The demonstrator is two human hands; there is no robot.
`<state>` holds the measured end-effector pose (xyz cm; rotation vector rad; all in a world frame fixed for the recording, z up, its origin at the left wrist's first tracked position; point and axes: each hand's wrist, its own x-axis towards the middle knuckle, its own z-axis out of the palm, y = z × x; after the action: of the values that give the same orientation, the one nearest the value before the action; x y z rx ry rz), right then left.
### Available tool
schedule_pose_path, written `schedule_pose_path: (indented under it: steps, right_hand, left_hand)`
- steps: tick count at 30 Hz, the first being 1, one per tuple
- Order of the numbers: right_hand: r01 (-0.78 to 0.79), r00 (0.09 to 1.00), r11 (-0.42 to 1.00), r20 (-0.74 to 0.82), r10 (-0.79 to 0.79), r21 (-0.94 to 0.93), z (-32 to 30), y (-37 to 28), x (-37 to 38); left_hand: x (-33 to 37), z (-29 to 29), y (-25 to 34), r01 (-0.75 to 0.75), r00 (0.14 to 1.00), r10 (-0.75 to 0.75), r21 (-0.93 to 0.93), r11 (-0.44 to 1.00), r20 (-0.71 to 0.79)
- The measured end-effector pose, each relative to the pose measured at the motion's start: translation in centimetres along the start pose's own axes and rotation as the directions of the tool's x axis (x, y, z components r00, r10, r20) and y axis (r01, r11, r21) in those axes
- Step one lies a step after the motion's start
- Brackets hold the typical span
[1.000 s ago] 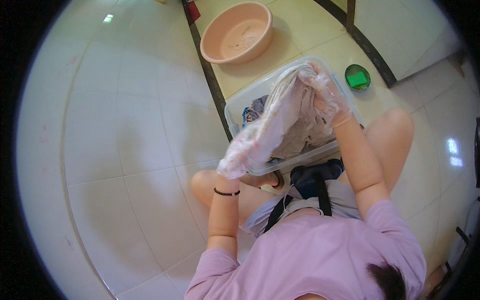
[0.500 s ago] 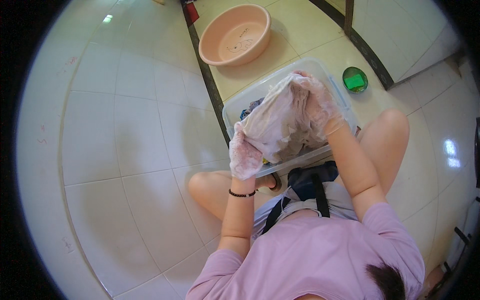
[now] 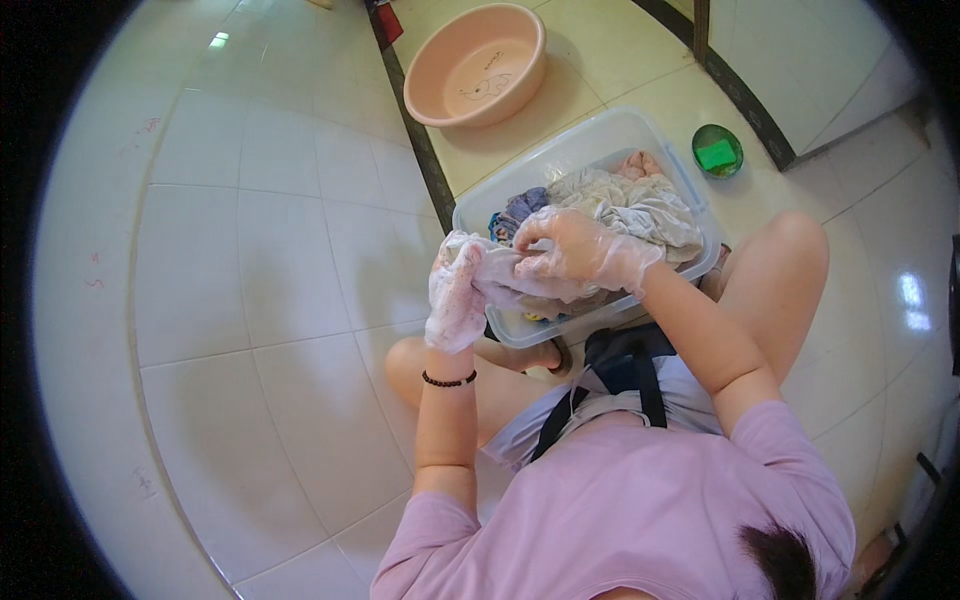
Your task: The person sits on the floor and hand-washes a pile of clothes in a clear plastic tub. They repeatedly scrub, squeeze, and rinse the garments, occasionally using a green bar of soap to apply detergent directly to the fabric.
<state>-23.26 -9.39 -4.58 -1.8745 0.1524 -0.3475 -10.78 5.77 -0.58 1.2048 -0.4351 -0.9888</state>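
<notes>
A clear plastic tub point(image 3: 475, 215) full of wet clothes sits on the tiled floor in front of me. Both my hands wear thin see-through gloves. My left hand point(image 3: 455, 290) grips one end of a whitish wet garment point(image 3: 640, 210) at the tub's near left corner. My right hand point(image 3: 575, 250) clutches the same cloth close beside it, over the tub's front edge. The rest of the garment lies bunched on top of the other clothes, with a blue piece point(image 3: 520, 208) and a pink piece point(image 3: 640, 163) showing beneath.
A pink round basin point(image 3: 480, 65) stands on the floor beyond the tub. A small green dish point(image 3: 717, 150) with a green block lies to the tub's right. A dark strip point(image 3: 415, 130) runs across the tiles. My bare knees flank the tub.
The garment was held stretched up above the tub; now it has dropped into the tub and both hands have come together low at the tub's near left corner.
</notes>
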Motion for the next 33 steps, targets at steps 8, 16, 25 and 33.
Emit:
schedule_pose_path:
  steps: [8,16,25,33]
  right_hand:
    - [-0.078,0.996,0.748,0.026,0.081,0.659,0.1,1.6,0.7]
    - [-0.26,0.863,0.946,0.485,0.139,0.193,-3.9,-1.6,-0.7]
    - [-0.318,0.887,0.906,0.25,0.388,-0.278,-5.9,2.9,-1.2]
    - [0.055,0.904,0.512,-0.261,0.339,0.857,-0.8,3.7,-0.1]
  left_hand:
    - [0.1,-0.4,-0.2,-0.001,1.0,0.003,0.287,0.958,-0.006]
    - [-0.3,-0.5,2.0,0.212,0.922,-0.349,0.539,0.815,0.166]
    - [-0.7,-1.3,1.3,-0.119,0.981,0.122,0.028,0.992,-0.15]
    - [0.8,-0.6,-2.0,0.067,0.971,-0.135,-0.314,0.947,-0.199]
